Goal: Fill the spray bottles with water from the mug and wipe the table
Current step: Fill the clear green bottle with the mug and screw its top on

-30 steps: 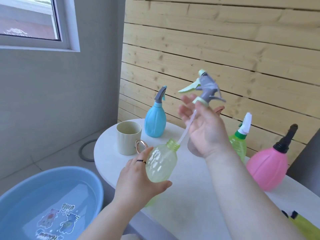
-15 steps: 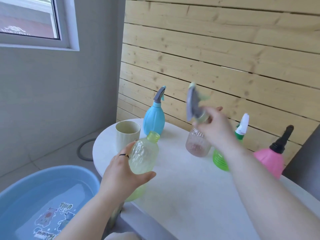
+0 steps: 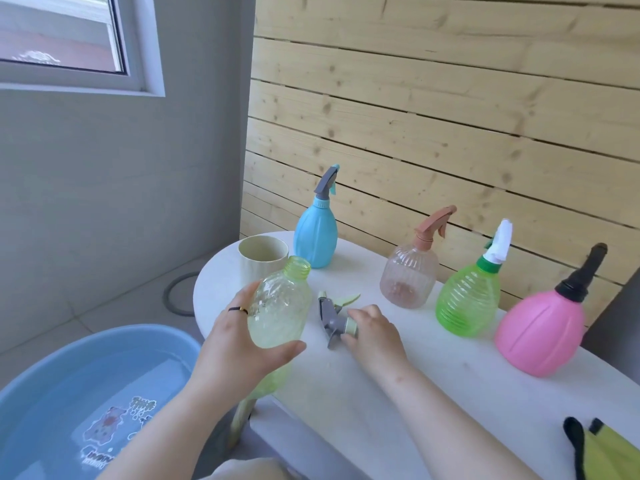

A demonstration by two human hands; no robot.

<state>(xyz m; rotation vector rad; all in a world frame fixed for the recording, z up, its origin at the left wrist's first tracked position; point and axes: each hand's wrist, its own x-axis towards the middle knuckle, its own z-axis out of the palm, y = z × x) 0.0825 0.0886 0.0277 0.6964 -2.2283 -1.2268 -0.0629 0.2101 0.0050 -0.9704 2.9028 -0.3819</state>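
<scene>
My left hand (image 3: 239, 344) grips a pale yellow-green bottle (image 3: 277, 306) with no cap, tilted over the table's left end. Its grey and green spray head (image 3: 334, 317) lies on the white table (image 3: 433, 368), and my right hand (image 3: 372, 332) holds it at the collar. A cream mug (image 3: 261, 259) stands behind the bottle near the table's left edge. Along the back stand a blue bottle (image 3: 316, 233), a clear brownish bottle (image 3: 408, 275), a green bottle (image 3: 469, 299) and a pink bottle (image 3: 540, 329), all capped.
A blue basin (image 3: 69, 403) of water sits on the floor at lower left. A yellow cloth with black trim (image 3: 609, 452) lies at the table's near right. A wooden slat wall runs behind the table.
My right hand came down from in front of the wall and laid the spray head on the table. My left hand kept hold of the open bottle.
</scene>
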